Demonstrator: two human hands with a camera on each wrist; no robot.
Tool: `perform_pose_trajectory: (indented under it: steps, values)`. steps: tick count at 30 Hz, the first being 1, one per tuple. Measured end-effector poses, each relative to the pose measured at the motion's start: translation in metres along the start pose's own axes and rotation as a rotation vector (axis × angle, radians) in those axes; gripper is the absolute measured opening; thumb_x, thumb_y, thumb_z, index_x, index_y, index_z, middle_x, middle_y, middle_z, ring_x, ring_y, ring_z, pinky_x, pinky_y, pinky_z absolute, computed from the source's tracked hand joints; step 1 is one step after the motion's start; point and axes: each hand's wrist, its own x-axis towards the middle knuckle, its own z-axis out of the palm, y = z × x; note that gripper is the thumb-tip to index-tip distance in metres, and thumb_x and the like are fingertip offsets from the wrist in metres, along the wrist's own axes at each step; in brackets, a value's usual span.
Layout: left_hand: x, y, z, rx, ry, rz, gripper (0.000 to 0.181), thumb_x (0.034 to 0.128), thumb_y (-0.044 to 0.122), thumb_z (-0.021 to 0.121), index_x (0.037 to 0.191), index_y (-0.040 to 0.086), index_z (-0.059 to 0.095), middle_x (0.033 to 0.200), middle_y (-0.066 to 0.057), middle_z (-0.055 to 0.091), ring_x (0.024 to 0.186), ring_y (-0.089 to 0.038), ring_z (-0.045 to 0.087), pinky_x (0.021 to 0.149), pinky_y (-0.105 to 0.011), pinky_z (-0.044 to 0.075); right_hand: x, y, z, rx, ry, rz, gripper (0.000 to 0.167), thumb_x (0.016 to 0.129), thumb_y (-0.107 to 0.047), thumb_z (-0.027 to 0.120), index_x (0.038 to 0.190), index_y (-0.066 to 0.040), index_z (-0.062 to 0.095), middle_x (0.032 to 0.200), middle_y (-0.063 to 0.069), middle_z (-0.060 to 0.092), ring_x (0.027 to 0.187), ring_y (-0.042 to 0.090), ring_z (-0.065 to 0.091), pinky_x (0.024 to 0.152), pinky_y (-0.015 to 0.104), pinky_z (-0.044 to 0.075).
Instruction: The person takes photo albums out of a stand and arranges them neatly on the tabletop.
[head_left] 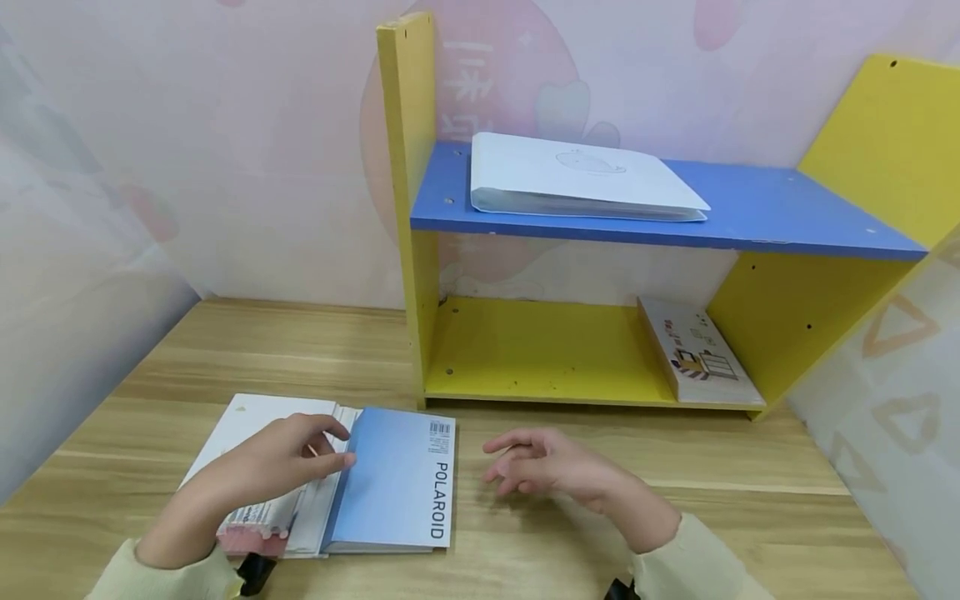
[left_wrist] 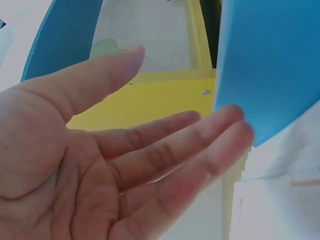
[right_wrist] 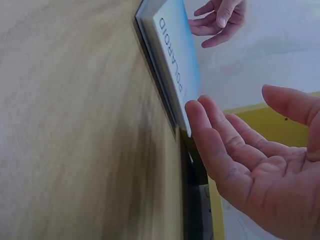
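Observation:
On the wooden table lies a blue book marked POLAROID [head_left: 397,483], its left side over white books [head_left: 262,408]. The left hand [head_left: 277,462] hovers over the white books, fingers relaxed and holding nothing; its palm [left_wrist: 90,180] shows in the left wrist view. To the right of the blue book, the right hand [head_left: 558,471] is held above the table with loosely bent fingers and nothing in them. The right wrist view has the right hand [right_wrist: 250,155] near the blue book's edge [right_wrist: 175,55], with the left hand [right_wrist: 220,20] beyond.
Behind stands a yellow shelf unit [head_left: 420,275] with a blue board [head_left: 787,204]. A white binder with a whale drawing [head_left: 585,175] lies on that board. On the yellow bottom board, at the right, is a white box-like item with a printed picture [head_left: 701,350].

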Motion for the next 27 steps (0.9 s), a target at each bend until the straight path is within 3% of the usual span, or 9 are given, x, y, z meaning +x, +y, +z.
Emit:
perform_pose_trajectory:
  steps: [5,10,16,21,27]
  values:
    - [0.005,0.012,0.0,0.023,0.102,0.024,0.041,0.0938,0.031,0.068,0.121,0.001,0.064,0.093,0.002,0.069,0.085,-0.012,0.063,0.073,-0.03,0.053,-0.009,-0.003,-0.012,-0.023,0.003,-0.081,0.051,0.093,-0.011,0.062,0.139,0.007,0.047,0.123,0.023,0.067,0.104,0.033,0.069,0.095,0.04,0.052]
    - [0.012,0.025,0.001,-0.018,0.156,0.083,0.04,0.0956,0.03,0.066,0.123,0.001,0.064,0.102,-0.001,0.071,0.093,-0.015,0.065,0.077,-0.031,0.054,-0.017,-0.006,-0.023,-0.026,0.048,-0.119,0.052,0.095,-0.013,0.062,0.139,0.009,0.046,0.122,0.021,0.067,0.105,0.03,0.069,0.097,0.042,0.053]
    - [0.023,0.037,0.005,-0.039,0.177,0.129,0.036,0.0967,0.029,0.065,0.122,0.003,0.065,0.104,-0.001,0.071,0.095,-0.015,0.065,0.078,-0.028,0.054,-0.029,-0.01,-0.037,-0.018,0.089,-0.151,0.054,0.1,-0.021,0.059,0.142,0.009,0.043,0.125,0.021,0.065,0.11,0.03,0.066,0.101,0.045,0.051]
    - [0.033,0.048,0.011,-0.049,0.179,0.152,0.029,0.0962,0.026,0.066,0.117,0.006,0.067,0.101,0.0,0.07,0.093,-0.014,0.064,0.079,-0.029,0.054,-0.037,-0.01,-0.048,-0.01,0.121,-0.158,0.055,0.1,-0.02,0.059,0.143,0.008,0.041,0.126,0.014,0.066,0.11,0.022,0.066,0.098,0.032,0.052]
    - [0.047,0.063,0.022,-0.085,0.181,0.233,0.028,0.0968,0.023,0.065,0.117,0.005,0.066,0.105,-0.002,0.071,0.096,-0.016,0.066,0.081,-0.031,0.055,-0.05,-0.011,-0.062,-0.017,0.201,-0.185,0.054,0.102,-0.022,0.057,0.145,0.006,0.04,0.126,0.008,0.066,0.113,0.02,0.066,0.097,0.026,0.051]
